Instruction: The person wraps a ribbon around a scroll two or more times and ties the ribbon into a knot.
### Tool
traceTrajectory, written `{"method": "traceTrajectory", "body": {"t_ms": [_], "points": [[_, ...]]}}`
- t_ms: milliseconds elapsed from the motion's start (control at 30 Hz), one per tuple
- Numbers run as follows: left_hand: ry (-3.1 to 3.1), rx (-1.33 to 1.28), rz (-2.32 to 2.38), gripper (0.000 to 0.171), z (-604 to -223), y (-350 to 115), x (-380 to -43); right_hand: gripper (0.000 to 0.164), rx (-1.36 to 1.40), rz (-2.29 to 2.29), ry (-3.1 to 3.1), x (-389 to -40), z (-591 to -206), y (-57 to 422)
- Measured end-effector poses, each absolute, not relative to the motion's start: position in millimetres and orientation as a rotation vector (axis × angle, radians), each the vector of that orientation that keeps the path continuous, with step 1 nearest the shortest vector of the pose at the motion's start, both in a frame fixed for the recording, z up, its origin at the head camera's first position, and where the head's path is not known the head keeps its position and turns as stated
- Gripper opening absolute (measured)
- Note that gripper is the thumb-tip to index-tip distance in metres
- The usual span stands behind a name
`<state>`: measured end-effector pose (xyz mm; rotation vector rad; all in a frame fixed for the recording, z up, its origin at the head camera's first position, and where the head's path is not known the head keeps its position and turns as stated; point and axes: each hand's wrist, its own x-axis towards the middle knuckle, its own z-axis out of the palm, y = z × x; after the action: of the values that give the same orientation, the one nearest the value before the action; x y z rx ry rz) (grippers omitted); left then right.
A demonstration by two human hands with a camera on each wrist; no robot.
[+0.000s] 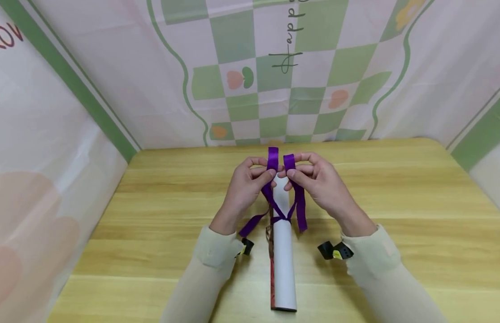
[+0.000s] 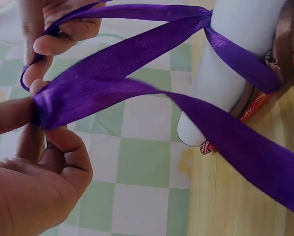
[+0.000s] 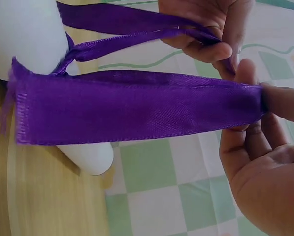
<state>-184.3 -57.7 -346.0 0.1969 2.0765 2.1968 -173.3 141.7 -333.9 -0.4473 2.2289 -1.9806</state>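
Observation:
A long white rolled tube [image 1: 284, 264] lies on the table, pointing away from me. Purple ribbon [image 1: 277, 208] is tied round it with a small knot on top. My left hand [image 1: 250, 184] pinches one ribbon loop between thumb and fingers; its loose tail slants down to the left. My right hand [image 1: 320, 184] pinches a second loop, and that tail hangs down on the right. Both hands are close together above the tube's far end. In the right wrist view the frayed ribbon end [image 3: 21, 108] shows. In the left wrist view the ribbon [image 2: 87, 96] doubles back at the fingertips.
Along the tube's left side runs a red patterned strip [image 1: 272, 282] with a brown tassel-like piece [image 1: 270, 235]. The wooden table [image 1: 153, 224] meets a green-and-white checked cloth [image 1: 270, 72] at the back. Black wrist cameras [image 1: 334, 250] sit at the sleeves.

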Motion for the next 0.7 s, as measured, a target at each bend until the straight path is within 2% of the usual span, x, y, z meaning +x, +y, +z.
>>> {"method": "traceTrajectory", "body": {"t_ms": [233, 500, 700], "points": [[1.986, 0.162, 2.227, 0.018, -348.5, -59.9, -187.4, 0.034, -0.479, -1.984, 2.198, -173.3, -334.1, 139.9], [2.061, 0.179, 2.177, 0.013, -349.7, -59.1, -187.1, 0.024, -0.624, -1.998, 2.194, -171.9, -337.6, 138.1], [2.149, 0.225, 2.172, 0.013, -351.1, -55.3, -186.8, 0.023, -0.616, -1.884, 2.310, -167.1, -336.7, 133.1]]}}
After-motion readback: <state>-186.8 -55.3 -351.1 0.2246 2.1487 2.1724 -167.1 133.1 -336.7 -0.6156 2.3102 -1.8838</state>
